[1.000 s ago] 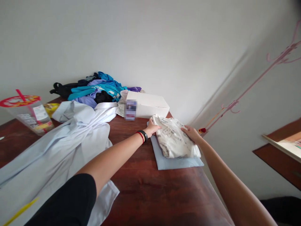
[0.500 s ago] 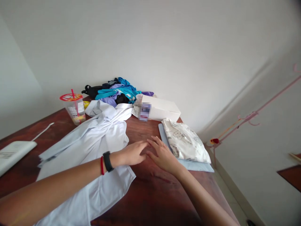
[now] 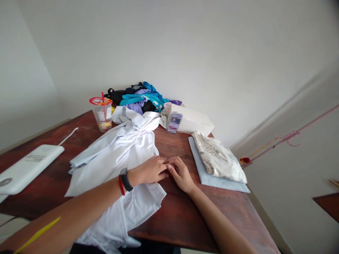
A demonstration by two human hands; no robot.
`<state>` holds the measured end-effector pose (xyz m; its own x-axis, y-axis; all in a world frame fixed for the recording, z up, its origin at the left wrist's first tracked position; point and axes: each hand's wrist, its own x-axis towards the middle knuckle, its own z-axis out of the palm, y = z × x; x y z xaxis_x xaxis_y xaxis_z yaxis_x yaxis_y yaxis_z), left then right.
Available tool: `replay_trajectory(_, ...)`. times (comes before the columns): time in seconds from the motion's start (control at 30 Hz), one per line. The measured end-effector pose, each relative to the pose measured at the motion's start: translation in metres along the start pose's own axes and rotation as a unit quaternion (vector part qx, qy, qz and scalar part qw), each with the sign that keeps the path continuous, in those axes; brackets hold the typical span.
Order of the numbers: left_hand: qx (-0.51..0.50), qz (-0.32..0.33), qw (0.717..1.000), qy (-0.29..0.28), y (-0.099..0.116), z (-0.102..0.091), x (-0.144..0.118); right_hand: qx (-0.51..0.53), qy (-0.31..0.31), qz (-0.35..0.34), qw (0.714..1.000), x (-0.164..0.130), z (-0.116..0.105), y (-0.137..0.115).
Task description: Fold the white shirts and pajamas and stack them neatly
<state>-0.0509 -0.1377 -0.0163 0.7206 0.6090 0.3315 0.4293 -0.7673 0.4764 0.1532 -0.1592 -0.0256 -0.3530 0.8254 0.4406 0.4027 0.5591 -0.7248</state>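
Drawn off the folded clothes [image 3: 219, 157], left hand [image 3: 151, 170] and right hand [image 3: 182, 175] meet, loosely part-open; white shirt [image 3: 129, 151] leftward, box [image 3: 196, 119] beyond.

Soft, muted light, pale sheen on the table [image 3: 246, 218], pixelated patch [image 3: 174, 122] mid-view, darkened upper-right corner

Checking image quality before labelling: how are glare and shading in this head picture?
Head view: the table has pale sheen near its right edge; head view: the wall darkens toward the top right; head view: the white garment is bright, its folds readable.
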Motion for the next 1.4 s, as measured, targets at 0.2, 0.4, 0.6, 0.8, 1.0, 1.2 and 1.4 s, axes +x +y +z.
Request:
replay_trajectory(0.2, -0.011, 0.000, 1.000, -0.023, 0.010, -0.002, -0.004, 0.007, -0.015, 0.021, 1.000, -0.001, -0.007, 0.004)
replay_trajectory(0.4, 0.029, 0.006, 1.000, -0.007, 0.012, 0.004, -0.004, -0.039, 0.004, 0.019, 0.999, -0.003, -0.011, 0.006)
replay_trajectory(0.6, 0.062, -0.001, 0.998, -0.010, 0.010, 0.006, -0.005, -0.067, -0.001, 0.011, 0.998, -0.003, -0.010, 0.003)
replay_trajectory(0.8, 0.077, -0.010, 0.997, -0.029, 0.013, 0.002, -0.004, -0.073, 0.023, 0.027, 0.997, -0.006, -0.005, 0.001)
replay_trajectory(1.0, 0.082, -0.007, 0.995, -0.060, 0.014, -0.002, -0.003, -0.032, 0.012, 0.041, 0.999, -0.005, -0.005, 0.007)
replay_trajectory(1.2, 0.097, 0.001, 0.993, -0.068, 0.013, -0.002, -0.003, 0.003, -0.023, 0.048, 0.999, -0.006, -0.010, 0.008)
replay_trajectory(1.4, 0.114, 0.012, 0.992, -0.061, 0.008, 0.003, -0.004, 0.008, -0.064, 0.025, 0.998, -0.006, -0.018, 0.013)
